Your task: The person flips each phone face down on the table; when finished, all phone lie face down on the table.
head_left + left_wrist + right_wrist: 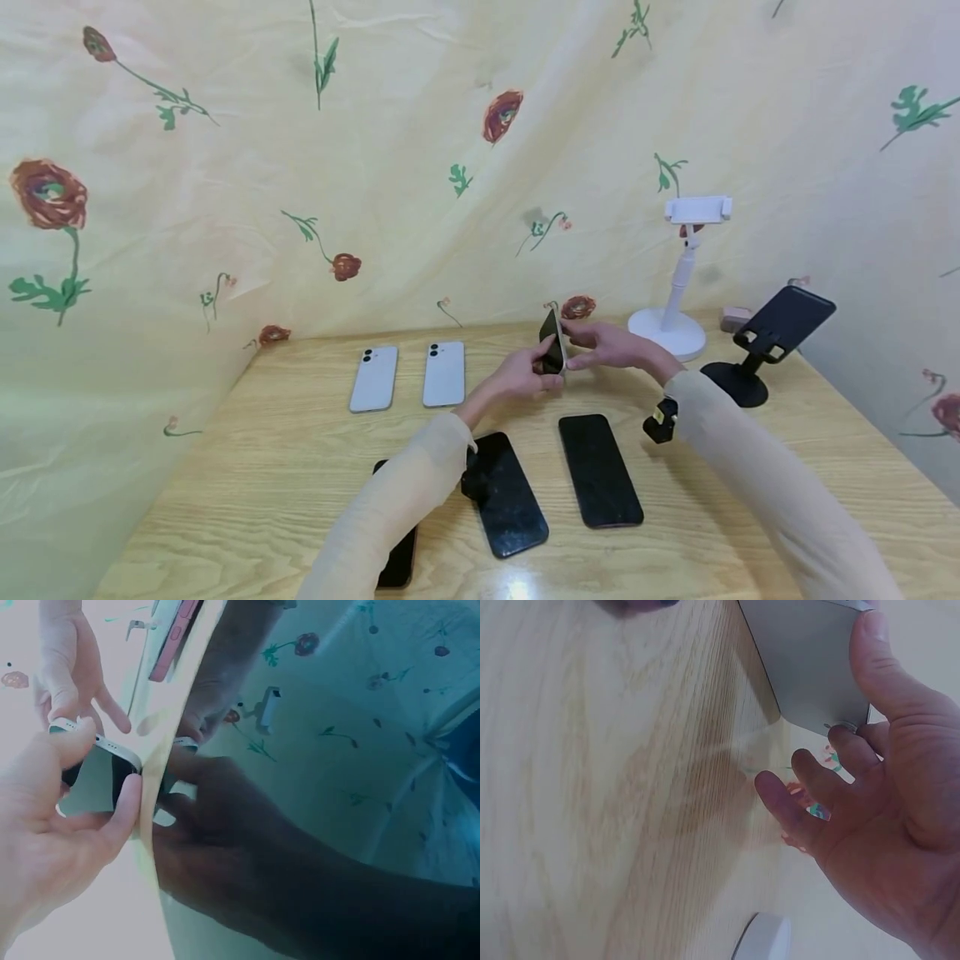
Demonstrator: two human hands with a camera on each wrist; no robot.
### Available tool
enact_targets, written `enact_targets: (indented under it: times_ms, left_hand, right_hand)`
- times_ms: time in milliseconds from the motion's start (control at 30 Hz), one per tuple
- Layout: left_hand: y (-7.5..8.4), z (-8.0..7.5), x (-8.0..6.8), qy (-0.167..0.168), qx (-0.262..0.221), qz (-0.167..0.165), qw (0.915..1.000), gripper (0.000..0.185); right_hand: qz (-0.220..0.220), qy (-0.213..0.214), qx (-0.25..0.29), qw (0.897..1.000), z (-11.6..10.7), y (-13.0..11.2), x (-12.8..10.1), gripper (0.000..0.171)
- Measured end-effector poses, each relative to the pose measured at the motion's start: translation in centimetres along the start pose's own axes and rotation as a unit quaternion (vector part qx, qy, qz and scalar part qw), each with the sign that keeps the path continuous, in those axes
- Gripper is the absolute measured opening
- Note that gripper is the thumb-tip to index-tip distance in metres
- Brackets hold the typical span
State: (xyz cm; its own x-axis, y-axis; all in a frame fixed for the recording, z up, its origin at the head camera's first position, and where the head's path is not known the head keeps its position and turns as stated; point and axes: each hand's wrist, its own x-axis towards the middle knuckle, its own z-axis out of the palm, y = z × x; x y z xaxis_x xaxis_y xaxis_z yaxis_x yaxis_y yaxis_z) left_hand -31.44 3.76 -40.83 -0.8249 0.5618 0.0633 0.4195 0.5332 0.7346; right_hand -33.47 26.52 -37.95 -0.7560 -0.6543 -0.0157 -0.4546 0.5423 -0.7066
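Both hands hold a smartphone (551, 357) on its long edge near the back of the table, its dark screen facing left and its pale grey back (810, 664) facing right. My left hand (517, 373) pinches it from the near left side, thumb and fingers at its edges in the left wrist view. From the right, my right hand (609, 344) grips it by thumb and index finger, the other fingers spread apart in the right wrist view. Below the forearms lie black-screened phones: one in the middle (512, 492), one to the right (602, 471) and one partly under the left sleeve (397, 562).
Two white phones, one left (373, 379) and one right (444, 373), lie backs up at the back left. A white phone stand (681, 275) and a black phone stand (787, 325) stand at the right, with a small pinkish block (735, 318) behind. Flowered cloth (420, 167) hangs behind the table.
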Motion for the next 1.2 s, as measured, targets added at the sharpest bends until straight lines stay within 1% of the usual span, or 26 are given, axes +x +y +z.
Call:
enact_targets:
  times_ms: [67, 133, 233, 300, 400, 467, 633, 800, 1033, 1133, 1200]
  left_hand:
    - [0.1, -0.2, -0.1, -0.007, -0.018, -0.007, 0.9998, 0.081]
    - [0.4, -0.3, -0.2, -0.013, -0.048, -0.020, 0.9986, 0.082]
    - [0.6, -0.2, -0.2, -0.016, -0.096, -0.048, 0.9940, 0.080]
    - [0.7, -0.2, -0.1, -0.013, -0.126, -0.065, 0.9899, 0.076]
    - [0.7, -0.2, -0.1, -0.006, -0.151, -0.077, 0.9855, 0.068]
    - [0.8, -0.2, 0.0, -0.003, -0.162, -0.079, 0.9836, 0.064]
    - [1.0, -0.4, 0.0, 0.003, -0.157, -0.074, 0.9849, 0.064]
    - [1.0, -0.6, 0.0, 0.002, -0.151, -0.074, 0.9858, 0.065]
    - [1.0, -0.9, -0.2, 0.018, -0.109, -0.074, 0.9911, 0.066]
    - [1.0, -0.8, -0.3, 0.016, -0.130, -0.080, 0.9881, 0.065]
    - [0.9, -0.8, -0.3, 0.012, -0.156, -0.086, 0.9839, 0.065]
  right_hand:
    - [-0.002, -0.003, 0.006, 1.000, 0.1, 0.0, 0.0, 0.087]
    - [-0.003, -0.005, 0.008, 1.000, 0.1, 0.0, 0.0, 0.087]
    - [-0.004, -0.005, 0.008, 1.000, 0.2, -0.1, 0.0, 0.088]
    - [-0.005, -0.004, 0.010, 1.000, 0.2, -0.1, 0.1, 0.089]
    - [-0.002, -0.003, 0.015, 1.000, 0.4, 0.0, 0.2, 0.089]
    - [-0.001, -0.001, 0.023, 1.000, 0.5, 0.0, 0.4, 0.088]
    - [-0.018, -0.002, 0.047, 0.999, 0.9, -0.1, 0.7, 0.085]
    - [-0.023, -0.003, 0.060, 0.998, 1.1, -0.2, 0.9, 0.086]
    - [-0.035, -0.002, 0.072, 0.997, 1.5, -0.3, 1.1, 0.088]
    - [-0.036, -0.002, 0.076, 0.996, 1.8, -0.3, 1.3, 0.088]
    - [-0.034, -0.003, 0.076, 0.996, 1.8, -0.3, 1.3, 0.089]
